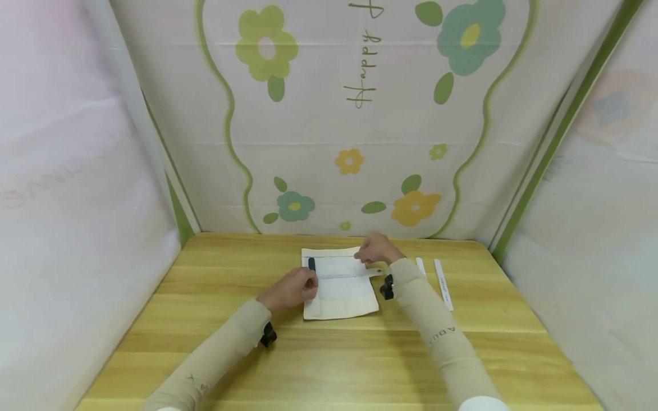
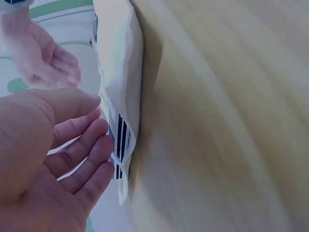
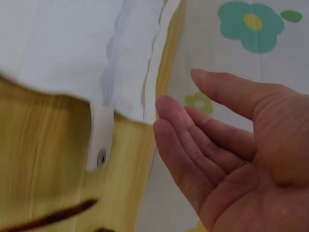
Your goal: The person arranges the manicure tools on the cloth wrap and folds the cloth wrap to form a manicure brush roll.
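Observation:
A white fabric case (image 1: 343, 288) lies unfolded on the table, with a snap strap (image 3: 101, 137) sticking out from its right side. At its left edge my left hand (image 1: 293, 287) has loosely bent fingers, close to the fabric; whether they touch it I cannot tell. Dark and white striped ends (image 2: 120, 145) show inside the case's edge there. A dark, narrow piece (image 1: 311, 264) lies along the case's upper left. Beyond the upper right corner, my right hand (image 3: 231, 140) has relaxed fingers and an apart thumb, with nothing between them.
Two white strips, a shorter one (image 1: 421, 267) and a longer one (image 1: 443, 285), lie on the wooden table (image 1: 329, 365) right of the case. Behind the table stands a flower-printed cloth wall (image 1: 308, 125); more cloth hangs at both sides.

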`<state>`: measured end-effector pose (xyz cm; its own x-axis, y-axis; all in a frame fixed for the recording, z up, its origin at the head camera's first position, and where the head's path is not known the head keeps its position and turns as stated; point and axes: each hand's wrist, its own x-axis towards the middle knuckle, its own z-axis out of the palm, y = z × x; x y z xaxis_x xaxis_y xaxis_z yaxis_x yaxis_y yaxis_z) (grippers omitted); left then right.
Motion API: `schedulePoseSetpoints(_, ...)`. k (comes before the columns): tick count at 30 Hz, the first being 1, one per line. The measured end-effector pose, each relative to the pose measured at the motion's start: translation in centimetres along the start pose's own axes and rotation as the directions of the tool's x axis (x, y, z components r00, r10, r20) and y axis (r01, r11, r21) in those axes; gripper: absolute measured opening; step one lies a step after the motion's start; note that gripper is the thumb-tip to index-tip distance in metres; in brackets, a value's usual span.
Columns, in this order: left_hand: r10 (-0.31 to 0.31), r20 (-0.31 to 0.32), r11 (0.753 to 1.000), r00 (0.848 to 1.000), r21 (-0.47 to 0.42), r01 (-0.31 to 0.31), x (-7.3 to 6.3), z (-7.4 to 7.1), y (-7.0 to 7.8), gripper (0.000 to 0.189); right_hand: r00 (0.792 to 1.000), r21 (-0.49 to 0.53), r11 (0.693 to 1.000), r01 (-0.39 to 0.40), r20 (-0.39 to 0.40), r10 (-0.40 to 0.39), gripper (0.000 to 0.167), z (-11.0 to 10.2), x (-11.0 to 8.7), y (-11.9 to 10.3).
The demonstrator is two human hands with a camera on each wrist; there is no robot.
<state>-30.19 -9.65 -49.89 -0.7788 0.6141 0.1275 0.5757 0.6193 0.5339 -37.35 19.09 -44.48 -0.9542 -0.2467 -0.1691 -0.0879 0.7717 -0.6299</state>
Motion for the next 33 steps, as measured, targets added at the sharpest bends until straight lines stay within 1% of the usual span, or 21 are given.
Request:
schedulePoseSetpoints(4,-0.015,-0.015,1.0,1.0,-0.005,0.015,0.8,-0.2,-0.1,0.008,1.0,-0.026,1.0,-0.008,-0.003,0.008,0.028,-2.6,-1.1,2.1)
schedulePoseSetpoints(6,-0.024,-0.022,1.0,0.999,-0.005,0.024,1.2,-0.3,-0.1,0.008,1.0,-0.059,0.998,-0.008,-0.001,0.008,0.032,-3.8,-1.7,3.2)
schedulePoseSetpoints(8,-0.032,-0.026,0.999,0.999,0.004,0.032,1.6,-0.3,0.0,0.009,1.0,-0.093,0.996,0.014,0.014,-0.012,0.036,-4.9,-2.3,4.3)
schedulePoseSetpoints(10,-0.043,-0.026,0.999,0.999,0.021,0.043,2.0,-0.3,0.0,0.009,0.999,-0.103,0.994,0.031,0.029,-0.028,0.038,-5.9,-3.0,5.5)
schedulePoseSetpoints(13,-0.054,-0.022,0.998,0.998,0.041,0.054,2.6,-0.2,-0.2,0.009,0.999,-0.116,0.993,0.037,0.038,-0.033,0.04,-7.0,-4.0,7.1)
schedulePoseSetpoints(15,-0.061,-0.02,0.997,0.998,0.047,0.062,3.0,-0.2,-0.3,0.008,1.0,-0.121,0.992,0.018,0.026,-0.015,0.037,-7.6,-4.7,8.2)
schedulePoseSetpoints(19,-0.089,-0.016,0.995,0.996,0.049,0.089,3.5,-0.4,-0.3,0.004,1.0,-0.135,0.991,-0.017,0.003,0.018,0.036,-8.1,-5.8,10.3)
schedulePoseSetpoints(22,-0.115,0.0,0.992,0.993,0.048,0.115,3.8,-0.4,-0.1,0.004,0.999,-0.147,0.988,-0.043,-0.012,0.041,0.035,-8.0,-6.3,12.0)
schedulePoseSetpoints(25,-0.134,0.017,0.99,0.991,0.054,0.133,3.9,-0.4,0.0,0.005,0.998,-0.154,0.986,-0.066,-0.029,0.062,0.031,-7.7,-6.7,13.3)
schedulePoseSetpoints(28,-0.136,0.018,0.99,0.991,0.048,0.135,4.0,-0.3,0.1,0.005,0.995,-0.155,0.984,-0.087,-0.056,0.079,0.027,-7.5,-6.9,14.1)
schedulePoseSetpoints(33,-0.144,0.026,0.988,0.989,0.066,0.142,4.3,-0.1,0.1,0.006,0.988,-0.144,0.979,-0.144,-0.084,0.133,0.029,-6.9,-6.9,14.6)
